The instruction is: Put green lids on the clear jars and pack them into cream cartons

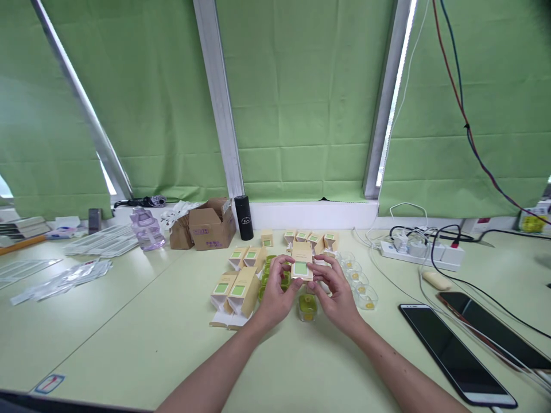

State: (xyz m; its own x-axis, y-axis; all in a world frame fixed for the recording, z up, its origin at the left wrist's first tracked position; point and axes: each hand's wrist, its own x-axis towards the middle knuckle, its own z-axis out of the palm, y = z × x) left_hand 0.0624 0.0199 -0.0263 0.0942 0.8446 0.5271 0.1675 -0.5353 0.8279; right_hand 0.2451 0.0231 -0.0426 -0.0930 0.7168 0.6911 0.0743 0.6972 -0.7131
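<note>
Between my two hands is a small cream carton point(302, 258) with a pale green label. My left hand point(278, 289) grips its left edge with thumb and fingers. On the other side my right hand point(334, 289) has its fingers closed on the carton's right edge. Just below sits a clear plastic cup point(307, 308) with green and yellow contents. Green cups point(263, 282) stand partly hidden behind my left hand. Several opened cream cartons point(242, 289) stand to the left, and more cartons point(316, 241) are behind my hands. Clear cups with yellow inside point(360, 284) line up on the right.
Two phones point(456, 350) lie at the right with cables over them, near a white power strip point(439, 256). A cardboard box point(210, 226), a black cylinder point(244, 218) and a purple bottle point(147, 229) stand at the back left. Plastic packets point(64, 280) lie far left.
</note>
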